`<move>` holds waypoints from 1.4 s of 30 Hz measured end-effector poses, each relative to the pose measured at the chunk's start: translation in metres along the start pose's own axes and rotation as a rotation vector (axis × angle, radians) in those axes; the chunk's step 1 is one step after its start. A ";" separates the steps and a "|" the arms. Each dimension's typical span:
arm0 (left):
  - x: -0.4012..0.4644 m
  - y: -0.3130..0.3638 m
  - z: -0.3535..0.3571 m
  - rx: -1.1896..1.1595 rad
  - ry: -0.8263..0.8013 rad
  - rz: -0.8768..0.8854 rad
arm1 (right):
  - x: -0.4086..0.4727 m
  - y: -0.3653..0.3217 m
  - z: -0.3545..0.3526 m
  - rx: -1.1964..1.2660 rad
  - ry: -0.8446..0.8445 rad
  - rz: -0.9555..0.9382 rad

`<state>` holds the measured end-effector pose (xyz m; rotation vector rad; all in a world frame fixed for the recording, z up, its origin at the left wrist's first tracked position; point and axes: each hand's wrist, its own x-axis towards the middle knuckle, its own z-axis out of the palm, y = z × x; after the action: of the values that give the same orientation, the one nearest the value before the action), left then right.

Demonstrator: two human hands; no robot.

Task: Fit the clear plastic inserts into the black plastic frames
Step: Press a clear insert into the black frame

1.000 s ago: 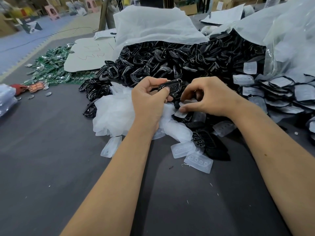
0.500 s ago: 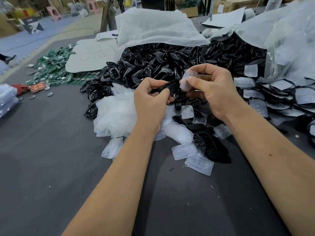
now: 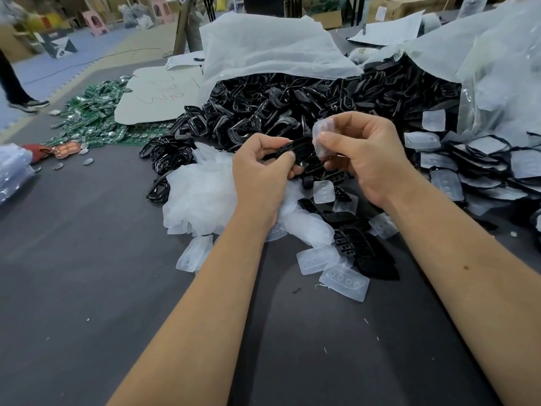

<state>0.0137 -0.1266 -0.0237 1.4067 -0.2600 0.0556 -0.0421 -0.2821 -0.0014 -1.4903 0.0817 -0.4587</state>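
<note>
A: What has changed?

B: An insert [image 3: 322,136] has been lifted off the table [image 3: 87,259] and is pinched by the right hand [image 3: 369,156], just at 1 o'clock of the frame [image 3: 295,149].

A: And the frame?

B: It is gripped by the left hand [image 3: 260,174], as before.

A: Meaning?

B: Seating is judged next; nothing is fitted yet. Loose inserts [image 3: 344,278] are left at 6 o'clock.

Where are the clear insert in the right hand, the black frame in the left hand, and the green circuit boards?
clear insert [image 3: 322,136], head view, on its upper half above the thumb.
black frame [image 3: 298,146], head view, on its top rim between the hands.
green circuit boards [image 3: 96,118], head view, middle of the pile.
</note>
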 end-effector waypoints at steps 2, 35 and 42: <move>0.000 0.000 0.000 -0.003 -0.002 -0.004 | -0.001 -0.002 0.000 0.001 -0.017 0.000; 0.002 0.000 0.000 -0.097 -0.083 -0.098 | -0.004 0.015 0.024 -0.350 0.209 -0.115; 0.004 -0.001 0.000 -0.137 -0.076 -0.140 | -0.003 0.017 0.026 -0.362 0.269 -0.027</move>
<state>0.0180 -0.1269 -0.0234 1.2882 -0.2235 -0.1291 -0.0323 -0.2565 -0.0166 -1.7764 0.3733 -0.6923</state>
